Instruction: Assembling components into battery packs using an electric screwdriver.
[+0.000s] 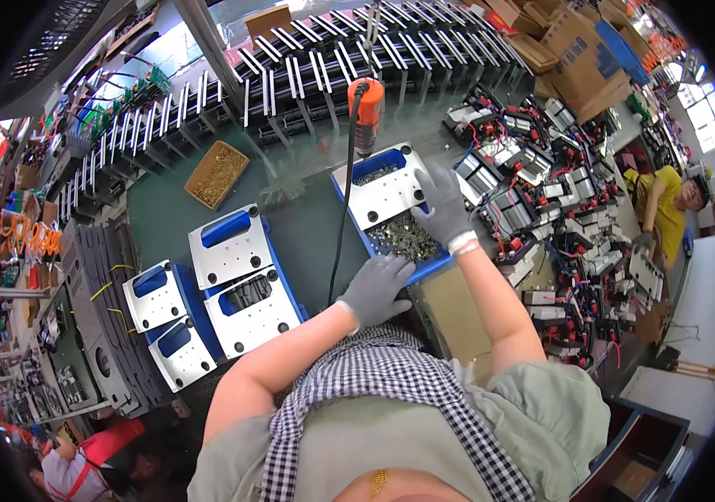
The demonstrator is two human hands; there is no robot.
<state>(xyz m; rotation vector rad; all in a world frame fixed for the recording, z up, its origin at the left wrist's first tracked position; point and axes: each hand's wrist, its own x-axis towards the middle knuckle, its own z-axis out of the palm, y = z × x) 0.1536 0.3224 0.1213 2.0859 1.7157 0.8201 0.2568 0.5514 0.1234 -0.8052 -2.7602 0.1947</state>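
Observation:
A blue tray [439, 266] in front of me holds many small metal parts [403, 240]. Across its middle lies a flat silver metal plate [384, 198] with holes and black round feet, and a cutout at its far end. My right hand [445, 209], in a grey glove, is at the plate's right edge with thumb and fingers apart; the fingers are a little blurred. At the tray's near left side is my left hand [378, 289], also gloved, its fingers stretched toward the rim. An orange electric screwdriver [366, 117] hangs over the far end of the plate.
Several silver plates [232, 247] sit on blue trays at left. Behind them stands a brown box [216, 174] of small brass-coloured parts. Motor-like assemblies with red wires [533, 176] crowd the right side. Rows of metal brackets [316, 75] line the back. A co-worker [667, 205] is at far right.

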